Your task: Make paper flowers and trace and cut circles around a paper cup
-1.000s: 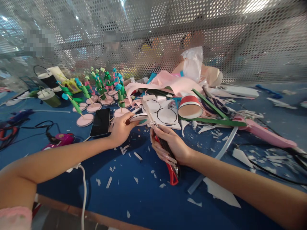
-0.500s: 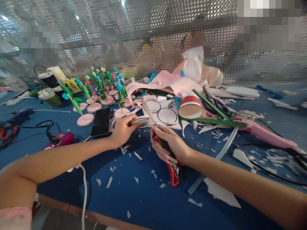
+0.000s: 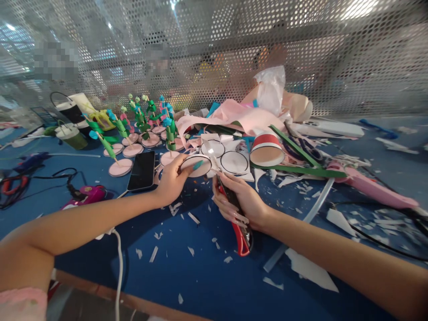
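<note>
My left hand (image 3: 172, 180) pinches a white disc (image 3: 202, 166) by its left edge. The disc has a black line round its rim, and a blue-green thumbnail lies over its face. My right hand (image 3: 239, 200) is wrapped round a red-and-black utility knife (image 3: 242, 238), its pale blade pointing up and away beside the disc's right edge. Whether the blade touches the disc I cannot tell. Just behind both hands lies a white sheet (image 3: 234, 161) with black circles drawn on it.
Pink round bases with green and blue paper flowers (image 3: 120, 167) stand left, near a black phone (image 3: 142, 170). A red-striped paper cup (image 3: 266, 150) lies behind my right hand. A pink glue gun (image 3: 371, 183) rests right. White scraps litter the blue table (image 3: 180, 263). Perforated metal stands behind.
The disc has tilted, so its face shows more fully to me now instead of nearly edge-on. The blade has turned slightly; both hands stay almost in place.
</note>
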A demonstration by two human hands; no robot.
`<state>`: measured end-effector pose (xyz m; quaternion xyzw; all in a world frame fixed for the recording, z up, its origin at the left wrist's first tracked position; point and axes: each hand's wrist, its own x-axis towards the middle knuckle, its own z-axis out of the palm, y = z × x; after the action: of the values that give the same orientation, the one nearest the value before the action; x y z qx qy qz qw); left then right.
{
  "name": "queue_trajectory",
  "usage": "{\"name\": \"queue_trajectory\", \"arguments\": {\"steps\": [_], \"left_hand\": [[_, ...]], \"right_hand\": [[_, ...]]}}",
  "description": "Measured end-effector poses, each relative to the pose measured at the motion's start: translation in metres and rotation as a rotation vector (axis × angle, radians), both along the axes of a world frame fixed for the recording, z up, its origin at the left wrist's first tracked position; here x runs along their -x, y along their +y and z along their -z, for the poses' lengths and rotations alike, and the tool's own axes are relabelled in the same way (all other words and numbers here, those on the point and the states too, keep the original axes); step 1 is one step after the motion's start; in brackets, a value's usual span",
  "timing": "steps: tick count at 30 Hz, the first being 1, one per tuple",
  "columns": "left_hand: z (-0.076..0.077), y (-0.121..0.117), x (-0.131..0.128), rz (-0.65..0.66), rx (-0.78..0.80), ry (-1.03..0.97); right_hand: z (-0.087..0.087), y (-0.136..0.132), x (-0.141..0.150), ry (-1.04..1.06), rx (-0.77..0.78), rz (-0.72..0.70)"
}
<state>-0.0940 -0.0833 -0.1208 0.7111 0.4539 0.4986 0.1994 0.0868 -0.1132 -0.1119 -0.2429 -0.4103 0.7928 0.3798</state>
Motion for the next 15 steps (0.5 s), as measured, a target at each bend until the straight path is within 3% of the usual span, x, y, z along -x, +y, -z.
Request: {"name": "queue_trajectory", "arguments": {"steps": [6,15], "left_hand": [[0.0033,0.0005,0.0008,0.135,0.125,-0.105],[0.0045,0.0039,0.003,-0.056,0.046,0.088]], "right_hand": [[-0.0004,-0.0015,-0.0003,0.006,-0.02,-0.046],[0.0019,-0.0008,-0.0012,-0.003,-0.044,-0.056]]}}
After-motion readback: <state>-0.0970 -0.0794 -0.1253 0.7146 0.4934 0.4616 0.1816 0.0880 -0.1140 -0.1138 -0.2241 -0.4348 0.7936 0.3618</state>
